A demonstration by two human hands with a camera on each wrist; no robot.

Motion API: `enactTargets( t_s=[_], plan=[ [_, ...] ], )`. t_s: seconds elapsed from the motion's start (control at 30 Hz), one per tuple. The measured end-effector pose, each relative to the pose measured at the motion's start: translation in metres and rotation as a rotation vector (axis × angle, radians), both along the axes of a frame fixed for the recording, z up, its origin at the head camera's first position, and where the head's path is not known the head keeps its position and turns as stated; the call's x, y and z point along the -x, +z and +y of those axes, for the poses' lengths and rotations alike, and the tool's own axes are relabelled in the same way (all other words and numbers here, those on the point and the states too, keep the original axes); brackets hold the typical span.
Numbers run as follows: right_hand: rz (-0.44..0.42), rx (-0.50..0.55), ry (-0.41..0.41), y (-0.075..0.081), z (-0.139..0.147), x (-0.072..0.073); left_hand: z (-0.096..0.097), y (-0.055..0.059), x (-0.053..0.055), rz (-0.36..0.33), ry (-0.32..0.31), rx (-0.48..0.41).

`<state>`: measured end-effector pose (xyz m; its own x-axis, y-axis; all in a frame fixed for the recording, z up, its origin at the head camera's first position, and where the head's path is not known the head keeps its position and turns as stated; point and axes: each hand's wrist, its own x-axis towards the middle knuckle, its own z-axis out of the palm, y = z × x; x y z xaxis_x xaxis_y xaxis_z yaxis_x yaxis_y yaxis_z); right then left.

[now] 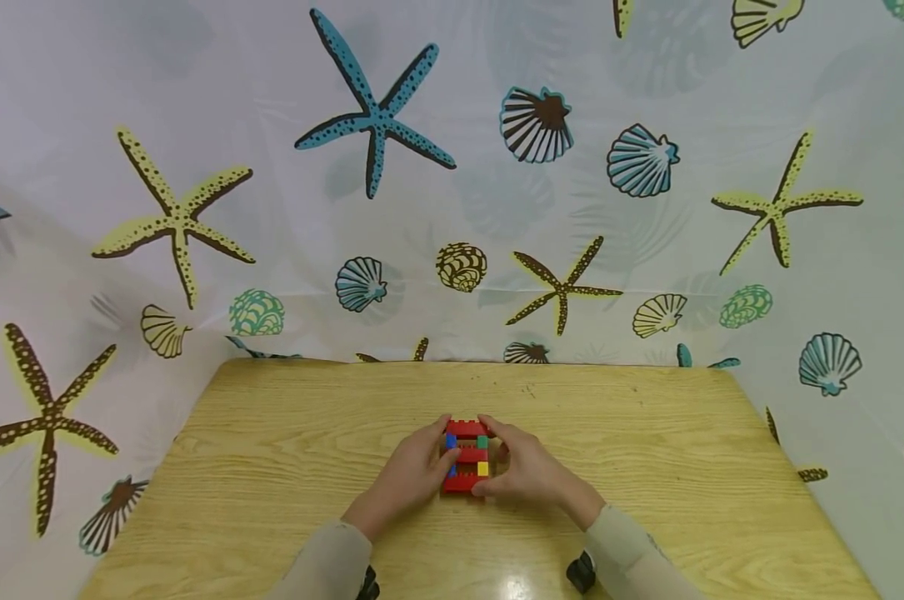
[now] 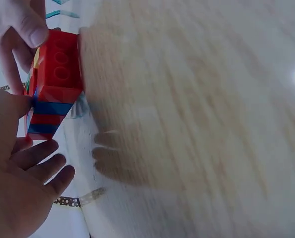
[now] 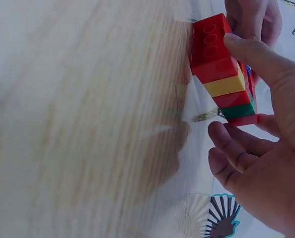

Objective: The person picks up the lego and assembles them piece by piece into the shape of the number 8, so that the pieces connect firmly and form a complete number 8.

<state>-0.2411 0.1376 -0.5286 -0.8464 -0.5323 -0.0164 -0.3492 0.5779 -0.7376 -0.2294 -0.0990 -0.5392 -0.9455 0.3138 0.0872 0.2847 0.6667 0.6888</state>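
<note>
A stack of toy bricks (image 1: 472, 455) lies on its side at the table's middle, studs pointing away from me. Three long red bricks run across it like rungs. Blue bricks separate them on the left, with a green brick (image 1: 482, 442) and a yellow brick (image 1: 482, 468) on the right. My left hand (image 1: 414, 468) holds the left side, thumb over the stack and a finger at the far red brick. From the right, my right hand (image 1: 528, 467) grips it between a thumb at the near red brick (image 3: 212, 44) and fingers at the far end.
The wooden table (image 1: 309, 417) spreads around both hands. Behind it and along its sides hangs a white cloth (image 1: 452, 200) printed with starfish and shells. Dark wrist gear (image 1: 581, 572) shows beneath the right sleeve.
</note>
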Motion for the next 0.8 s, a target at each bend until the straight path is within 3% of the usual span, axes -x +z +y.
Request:
enactTargets(
  t_s=[0.23,0.47,0.8],
  plan=[
    [-0.014,-0.053,0.036,0.002,0.000,0.012,-0.004,0.001,-0.002,0.067,-0.072,0.224],
    [-0.026,-0.055,0.052,0.002,0.000,0.015,-0.010,0.000,-0.004,0.038,-0.106,0.314],
    [0.171,-0.225,-0.006,-0.004,0.003,0.007,-0.014,0.005,-0.007,0.044,-0.118,0.364]
  ],
)
